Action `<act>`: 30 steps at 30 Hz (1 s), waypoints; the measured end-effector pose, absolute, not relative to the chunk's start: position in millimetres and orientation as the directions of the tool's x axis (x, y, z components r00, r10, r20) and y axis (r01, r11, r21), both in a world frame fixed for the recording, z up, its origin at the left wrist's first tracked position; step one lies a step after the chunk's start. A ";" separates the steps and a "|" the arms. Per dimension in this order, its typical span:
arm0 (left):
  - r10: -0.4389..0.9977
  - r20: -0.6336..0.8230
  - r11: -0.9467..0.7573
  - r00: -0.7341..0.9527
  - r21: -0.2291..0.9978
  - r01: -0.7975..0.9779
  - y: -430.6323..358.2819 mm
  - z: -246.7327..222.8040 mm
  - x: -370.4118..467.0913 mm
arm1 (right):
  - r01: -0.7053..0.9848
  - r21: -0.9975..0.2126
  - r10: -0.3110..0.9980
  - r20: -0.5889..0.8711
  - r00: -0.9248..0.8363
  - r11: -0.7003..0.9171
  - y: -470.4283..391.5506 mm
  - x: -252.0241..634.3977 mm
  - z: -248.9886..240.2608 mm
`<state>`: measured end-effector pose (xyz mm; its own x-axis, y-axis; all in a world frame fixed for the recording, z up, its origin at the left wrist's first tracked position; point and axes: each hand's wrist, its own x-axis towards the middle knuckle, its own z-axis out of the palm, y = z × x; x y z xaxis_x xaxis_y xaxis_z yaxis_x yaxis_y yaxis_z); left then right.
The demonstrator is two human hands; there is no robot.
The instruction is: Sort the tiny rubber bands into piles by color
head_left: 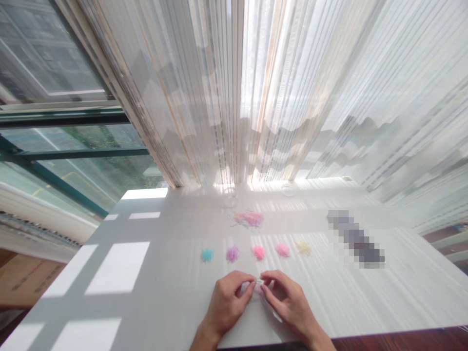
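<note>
My left hand (227, 298) and my right hand (287, 297) meet near the front of the white table, fingertips nearly touching. Thumb and forefinger are pinched together on the left. The right fingers curl in a pinch too; what either holds is too small to make out. Under and between the fingertips lies a little bunch of pale pink and lilac strands (257, 291). Just beyond are small heaps of thin strands in a row: teal (207, 255), purple (232, 254), coral pink (259, 252), light pink (282, 250) and pale yellow (303, 248).
A larger mixed heap of strands (249, 219) lies farther back. Behind it stand a clear round container (230, 196) and a clear shallow dish or lid (288, 190). A pixelated dark object (356, 239) is at the right. Striped curtains (234, 97) border the white table (164, 292).
</note>
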<state>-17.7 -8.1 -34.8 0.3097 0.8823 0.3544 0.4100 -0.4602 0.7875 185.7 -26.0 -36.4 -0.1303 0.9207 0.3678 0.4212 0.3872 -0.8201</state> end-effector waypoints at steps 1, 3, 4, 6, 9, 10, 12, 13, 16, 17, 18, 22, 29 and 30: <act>0.881 0.357 -0.462 0.310 0.788 0.407 -8.3 -34.7 -17.4 | 0.424 -0.818 0.920 0.368 -0.132 0.388 -25.7 185.9 -36.7; 0.881 0.357 -0.462 0.311 0.789 0.405 -8.6 -35.0 -16.7 | 0.426 -0.815 0.919 0.371 -0.136 0.392 -25.4 186.2 -36.8; 0.882 0.354 -0.460 0.312 0.790 0.406 -8.8 -35.3 -16.4 | 0.426 -0.814 0.917 0.374 -0.139 0.396 -25.2 186.3 -36.6; 0.886 0.348 -0.452 0.306 0.795 0.405 -8.8 -35.4 -15.9 | 0.420 -0.810 0.911 0.384 -0.148 0.410 -25.1 186.4 -36.0; 0.889 0.344 -0.446 0.302 0.799 0.403 -8.4 -33.9 -15.2 | 0.411 -0.808 0.906 0.392 -0.159 0.422 -24.6 186.7 -34.8; 0.888 0.345 -0.447 0.304 0.799 0.401 -8.2 -33.1 -15.0 | 0.408 -0.809 0.905 0.393 -0.160 0.423 -24.3 186.9 -34.6; 0.883 0.350 -0.456 0.312 0.798 0.394 -7.9 -31.6 -15.0 | 0.398 -0.812 0.904 0.397 -0.159 0.427 -23.7 187.1 -34.4; 0.881 0.354 -0.460 0.315 0.798 0.390 -7.7 -31.1 -15.0 | 0.393 -0.813 0.903 0.401 -0.157 0.429 -23.3 187.2 -34.5; 0.874 0.365 -0.471 0.320 0.796 0.380 -7.6 -30.7 -15.4 | 0.382 -0.816 0.901 0.405 -0.155 0.433 -22.9 187.1 -35.1; 0.873 0.366 -0.473 0.322 0.795 0.380 -7.7 -30.7 -15.5 | 0.382 -0.817 0.901 0.404 -0.157 0.432 -22.9 187.0 -35.1; 0.873 0.366 -0.474 0.323 0.794 0.380 -7.7 -30.6 -15.6 | 0.381 -0.818 0.902 0.402 -0.159 0.431 -22.9 186.8 -35.0; 0.872 0.363 -0.474 0.327 0.792 0.385 -7.6 -29.8 -15.7 | 0.383 -0.820 0.905 0.394 -0.159 0.425 -23.4 186.7 -33.0; 0.891 0.321 -0.432 0.322 0.815 0.385 -7.5 -31.9 -16.1 | 0.396 -0.819 0.909 0.392 -0.139 0.414 -23.1 186.9 -30.8; 0.894 0.315 -0.426 0.319 0.819 0.385 -7.7 -32.5 -16.2 | 0.395 -0.823 0.911 0.388 -0.136 0.409 -23.0 186.7 -30.8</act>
<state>-16.2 -7.7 -32.5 0.3189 0.8940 0.3148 0.3848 -0.4256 0.8190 186.7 -23.0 -30.8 -0.1365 0.9115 0.3880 0.3947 0.4093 -0.8226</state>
